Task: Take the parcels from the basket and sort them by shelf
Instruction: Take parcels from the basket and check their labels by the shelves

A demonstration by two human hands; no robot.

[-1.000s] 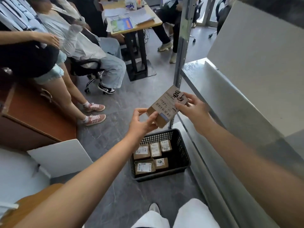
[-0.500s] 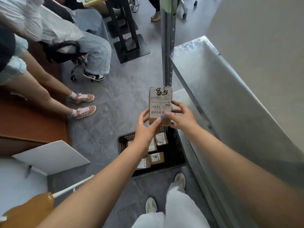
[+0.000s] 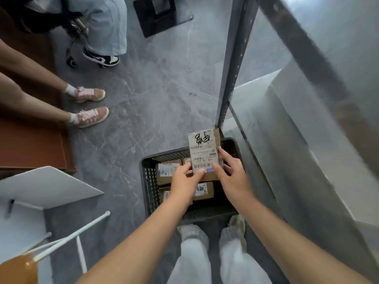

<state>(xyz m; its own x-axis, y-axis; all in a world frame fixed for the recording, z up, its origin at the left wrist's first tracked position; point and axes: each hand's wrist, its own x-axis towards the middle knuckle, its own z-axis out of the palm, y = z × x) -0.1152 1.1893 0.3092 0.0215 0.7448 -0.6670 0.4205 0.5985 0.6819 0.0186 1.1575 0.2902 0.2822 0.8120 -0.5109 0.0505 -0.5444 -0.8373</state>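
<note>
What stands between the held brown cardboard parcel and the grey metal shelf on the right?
Nothing visible. The left hand and right hand hold the brown cardboard parcel above the black plastic basket; the grey metal shelf lies open beside it.

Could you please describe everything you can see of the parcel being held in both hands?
The small brown cardboard parcel is held above the black plastic basket, face toward the camera. A white shipping label covers most of that face: black handwritten scrawl on top, printed text, a barcode below. The left hand and right hand pinch its lower end.
</note>
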